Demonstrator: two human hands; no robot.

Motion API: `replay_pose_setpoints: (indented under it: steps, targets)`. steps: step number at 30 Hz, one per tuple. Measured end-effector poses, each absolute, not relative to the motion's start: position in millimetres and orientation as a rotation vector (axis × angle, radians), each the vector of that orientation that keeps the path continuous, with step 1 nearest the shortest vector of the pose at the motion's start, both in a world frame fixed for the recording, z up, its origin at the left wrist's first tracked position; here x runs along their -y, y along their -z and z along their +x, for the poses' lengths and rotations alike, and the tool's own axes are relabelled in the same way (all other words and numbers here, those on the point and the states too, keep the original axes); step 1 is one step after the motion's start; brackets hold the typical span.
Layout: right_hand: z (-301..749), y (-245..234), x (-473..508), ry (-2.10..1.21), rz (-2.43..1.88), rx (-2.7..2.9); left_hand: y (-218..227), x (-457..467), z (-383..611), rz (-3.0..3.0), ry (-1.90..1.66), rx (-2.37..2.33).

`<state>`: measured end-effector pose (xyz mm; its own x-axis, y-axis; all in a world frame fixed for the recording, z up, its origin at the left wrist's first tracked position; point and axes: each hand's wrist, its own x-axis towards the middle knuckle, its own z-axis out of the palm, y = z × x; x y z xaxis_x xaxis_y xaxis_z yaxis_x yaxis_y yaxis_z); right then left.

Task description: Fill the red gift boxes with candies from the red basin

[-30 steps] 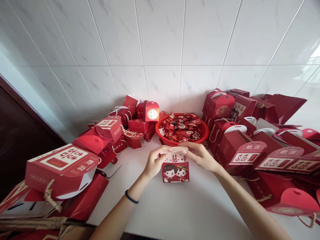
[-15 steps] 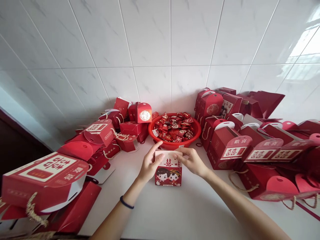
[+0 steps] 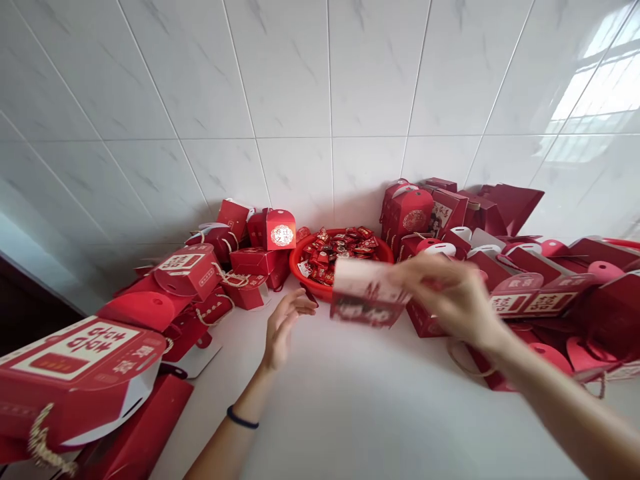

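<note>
A small red-and-white gift box (image 3: pixel 369 293) with cartoon figures on its front hangs in the air, tilted and blurred by motion. My right hand (image 3: pixel 445 290) pinches it at its right upper edge. To its left, my left hand (image 3: pixel 287 323) is off the box, fingers apart and slightly curled over the white table (image 3: pixel 320 407). Behind the box stands a red plastic basin (image 3: pixel 387 252) filled with red-wrapped candies (image 3: pixel 343 247); the box and my right hand cover part of its front rim.
Red gift boxes with rope handles (image 3: pixel 85 353) are piled along the left side. More red boxes (image 3: pixel 520 300) crowd the right side, some with lids up. A white tiled wall (image 3: pixel 295 80) closes off the back. Part of another red rim (image 3: pixel 623 244) shows at far right.
The small gift box has been lifted off the table and carried right and up in my right hand. My left hand has let go of it and stays to the left. The view has shifted slightly.
</note>
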<state>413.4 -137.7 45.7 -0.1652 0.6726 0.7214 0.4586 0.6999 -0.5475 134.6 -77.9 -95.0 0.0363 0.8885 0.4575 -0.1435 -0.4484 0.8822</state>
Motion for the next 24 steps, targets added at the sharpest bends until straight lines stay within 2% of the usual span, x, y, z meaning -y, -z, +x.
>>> replay_pose_setpoints:
  steps: [4,8,14,24]
  targets:
    - [467,-147,126,0.225,-1.175,1.385,93,72,130,1.368,-1.589,-0.983]
    - [528,-204,65,0.251,-1.399,1.02,92,72,130,1.44,-1.491,-1.127]
    - [599,-196,-31,0.361,-1.677,0.769,94,72,132,1.597,-1.287,-1.227]
    - [602,-160,-83,0.172,-1.983,0.869,109,65,129,1.766,-1.015,-1.386]
